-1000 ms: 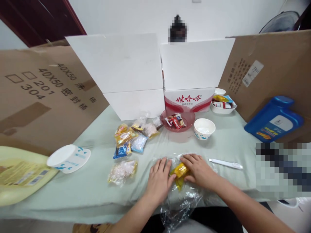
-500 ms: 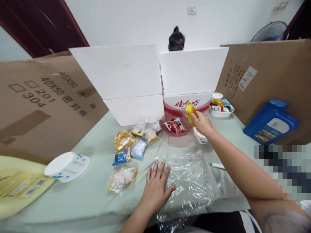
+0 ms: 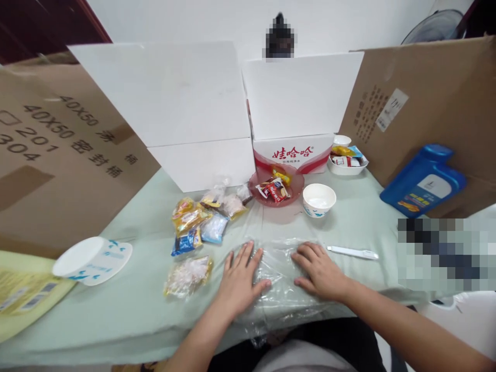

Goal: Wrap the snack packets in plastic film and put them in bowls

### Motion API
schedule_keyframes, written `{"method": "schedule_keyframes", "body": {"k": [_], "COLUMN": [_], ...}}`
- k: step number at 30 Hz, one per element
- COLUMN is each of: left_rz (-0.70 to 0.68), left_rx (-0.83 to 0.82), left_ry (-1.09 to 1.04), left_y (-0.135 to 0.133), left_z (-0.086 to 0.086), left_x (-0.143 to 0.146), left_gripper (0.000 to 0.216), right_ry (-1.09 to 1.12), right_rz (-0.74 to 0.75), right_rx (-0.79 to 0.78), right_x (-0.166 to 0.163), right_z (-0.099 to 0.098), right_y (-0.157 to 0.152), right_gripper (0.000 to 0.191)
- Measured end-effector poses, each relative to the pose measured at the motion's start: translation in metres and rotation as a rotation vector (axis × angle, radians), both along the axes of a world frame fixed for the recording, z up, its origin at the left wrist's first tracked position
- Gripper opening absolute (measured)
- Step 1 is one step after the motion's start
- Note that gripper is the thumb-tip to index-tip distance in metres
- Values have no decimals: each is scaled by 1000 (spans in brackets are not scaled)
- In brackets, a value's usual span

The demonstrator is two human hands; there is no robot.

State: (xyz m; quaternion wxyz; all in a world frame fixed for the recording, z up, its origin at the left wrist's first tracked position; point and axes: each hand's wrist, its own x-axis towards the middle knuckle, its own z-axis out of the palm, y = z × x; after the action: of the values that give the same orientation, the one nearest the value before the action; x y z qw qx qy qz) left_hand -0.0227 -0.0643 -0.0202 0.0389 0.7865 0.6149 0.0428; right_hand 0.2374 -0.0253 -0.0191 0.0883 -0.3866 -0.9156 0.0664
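Fingers (image 3: 245,254) splayed flat, gripping nothing, we are pressing left hand (image 3: 238,281) and right hand (image 3: 320,271) onto the clear bag (image 3: 281,292); red dish (image 3: 297,187) is holding two snacks, while many packets (image 3: 194,222) are lying loose nearby, seemingly unsorted

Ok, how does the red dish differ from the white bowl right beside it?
The red dish is translucent; the white bowl is opaque with blue print. The dish is wider and shallower, the bowl narrower and deeper. The dish holds snack packets, a red-and-white one and a yellow one; the bowl looks empty. Both stand upright, side by side on the green cloth.
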Motion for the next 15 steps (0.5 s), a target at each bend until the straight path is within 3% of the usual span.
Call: {"method": "schedule_keyframes", "body": {"k": [3, 7, 9, 12, 15], "left_rz": [-21, -14, -7, 40, 43], "left_rx": [-12, -12, -35, 12, 130], "left_ry": [3, 21, 43, 55, -2], "left_y": [11, 29, 36, 41, 38], "left_z": [7, 12, 16, 25, 29], "left_x": [2, 3, 2, 5, 19], "left_gripper": [67, 61, 64, 59, 44], "right_ry": [-61, -145, -148, -94, -30], "right_rz": [-146, -240, -320, -423, -295], "right_rx": [-21, -62, -24, 98, 116], "right_x": [10, 16, 18, 21, 18], "right_z": [-2, 5, 9, 15, 17], "right_y": [0, 14, 22, 28, 28], "right_gripper": [96, 114, 106, 66, 33]}}
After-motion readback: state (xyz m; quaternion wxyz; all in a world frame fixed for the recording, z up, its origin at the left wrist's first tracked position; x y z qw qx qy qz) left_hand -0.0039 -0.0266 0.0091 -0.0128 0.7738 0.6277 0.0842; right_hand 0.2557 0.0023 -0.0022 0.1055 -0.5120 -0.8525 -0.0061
